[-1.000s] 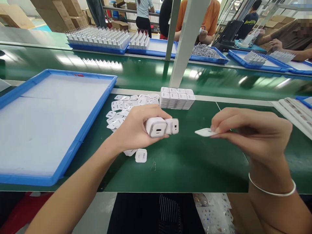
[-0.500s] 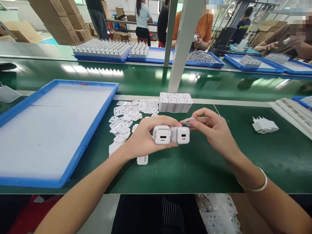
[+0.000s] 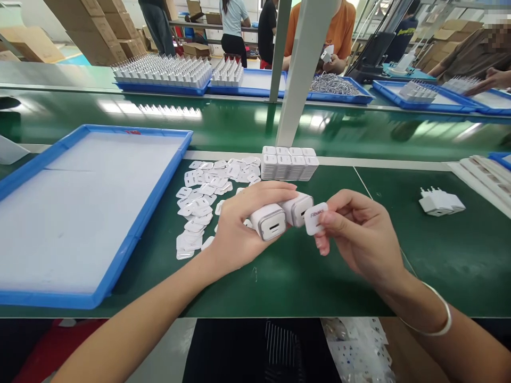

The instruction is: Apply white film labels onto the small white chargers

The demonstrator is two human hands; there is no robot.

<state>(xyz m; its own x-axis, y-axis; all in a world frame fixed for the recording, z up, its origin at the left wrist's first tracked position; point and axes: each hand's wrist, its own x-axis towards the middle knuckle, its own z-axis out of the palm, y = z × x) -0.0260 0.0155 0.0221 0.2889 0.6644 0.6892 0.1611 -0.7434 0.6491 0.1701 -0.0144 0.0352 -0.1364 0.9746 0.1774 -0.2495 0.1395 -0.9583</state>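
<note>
My left hand [image 3: 239, 223] grips two white charger plugs [image 3: 279, 215] side by side, their port faces turned toward me. My right hand [image 3: 357, 239] pinches a small white square label [image 3: 315, 218] and holds it against the right-hand plug's face. Behind my left hand lies a loose pile of white labels [image 3: 207, 197] on the green mat. A neat block of white chargers [image 3: 289, 162] stands just beyond the pile.
A large blue-rimmed tray [image 3: 159, 175] with a white liner lies at the left. A pair of white chargers [image 3: 441, 202] rests on the mat at the right, near white strips [image 3: 485, 178]. A white post [image 3: 303, 69] rises behind. Other people work at blue trays across the conveyor.
My right hand came in from the right with the label, went over the plugs, and now holds it at the right plug's face. My left hand tilted the plugs.
</note>
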